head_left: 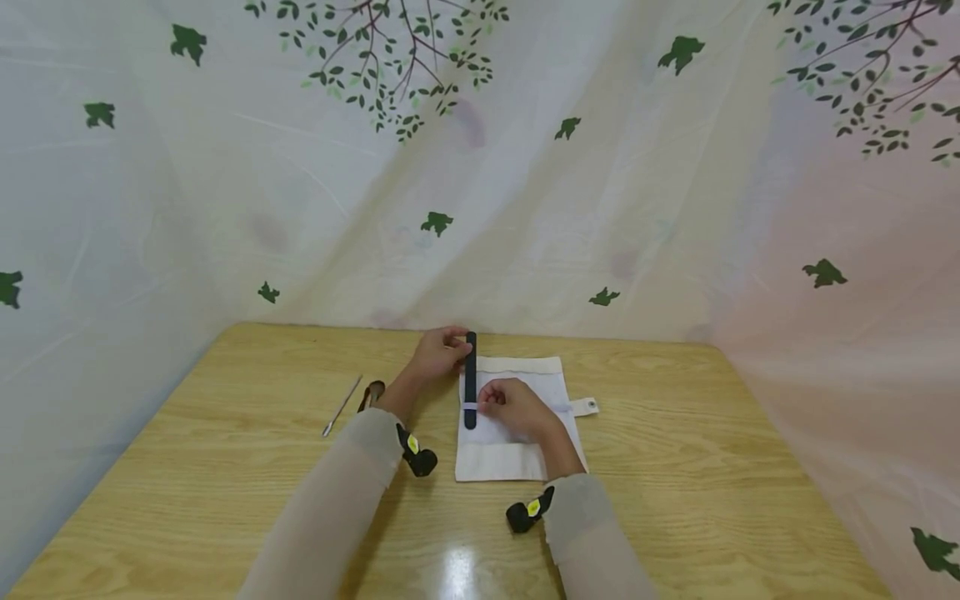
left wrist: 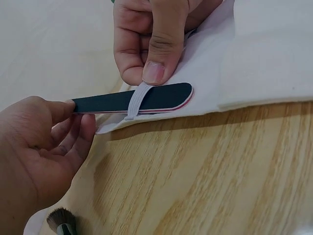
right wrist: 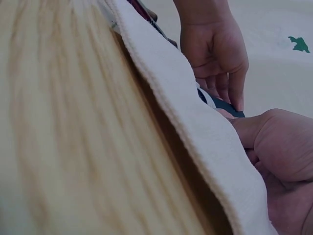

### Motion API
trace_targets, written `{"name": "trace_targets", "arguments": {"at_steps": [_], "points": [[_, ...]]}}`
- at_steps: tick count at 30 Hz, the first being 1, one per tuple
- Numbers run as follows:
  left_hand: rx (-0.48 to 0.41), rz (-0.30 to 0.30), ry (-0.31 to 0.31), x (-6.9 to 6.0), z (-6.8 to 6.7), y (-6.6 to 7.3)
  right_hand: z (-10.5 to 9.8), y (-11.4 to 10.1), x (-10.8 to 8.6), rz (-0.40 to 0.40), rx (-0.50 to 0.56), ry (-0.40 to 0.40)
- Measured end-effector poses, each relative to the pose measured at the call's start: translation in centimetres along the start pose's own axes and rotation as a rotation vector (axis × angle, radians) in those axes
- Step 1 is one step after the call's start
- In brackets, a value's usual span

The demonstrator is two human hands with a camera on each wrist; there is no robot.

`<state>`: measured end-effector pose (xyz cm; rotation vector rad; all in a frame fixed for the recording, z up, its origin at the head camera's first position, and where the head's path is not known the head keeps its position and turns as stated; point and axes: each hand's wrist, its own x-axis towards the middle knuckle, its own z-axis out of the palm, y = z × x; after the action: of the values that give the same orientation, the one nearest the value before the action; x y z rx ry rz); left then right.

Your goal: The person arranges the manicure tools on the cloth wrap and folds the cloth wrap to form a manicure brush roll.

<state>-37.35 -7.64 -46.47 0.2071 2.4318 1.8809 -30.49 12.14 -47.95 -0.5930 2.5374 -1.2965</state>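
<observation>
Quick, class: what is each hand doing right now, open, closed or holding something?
Left hand: closed, pinching one end of the dark nail file.
Right hand: closed, pinching the white elastic band crossing the file.

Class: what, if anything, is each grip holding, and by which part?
The left grip holds the file by its far end; the right grip pinches the band beside the file.

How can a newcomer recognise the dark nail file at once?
On the wooden table, in the head view, find the left edge of the white cloth. There, an elastic band crosses the dark nail file, its far end in the left hand. Unlike the thin stick and brush nearby, it is flat, with pink along its edge.
</observation>
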Motion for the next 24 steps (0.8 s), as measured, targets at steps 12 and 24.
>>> {"name": "trace_targets", "arguments": {"at_steps": [12, 24], "points": [[-0.030, -0.034, -0.066, -0.26, -0.24, 0.23, 0.00, 0.24, 0.15, -0.004, 0.022, -0.009], [-0.082, -0.070, -0.118, -0.36, -0.23, -0.29, 0.07, 0.09, 0.08, -0.015, 0.038, 0.007]]}}
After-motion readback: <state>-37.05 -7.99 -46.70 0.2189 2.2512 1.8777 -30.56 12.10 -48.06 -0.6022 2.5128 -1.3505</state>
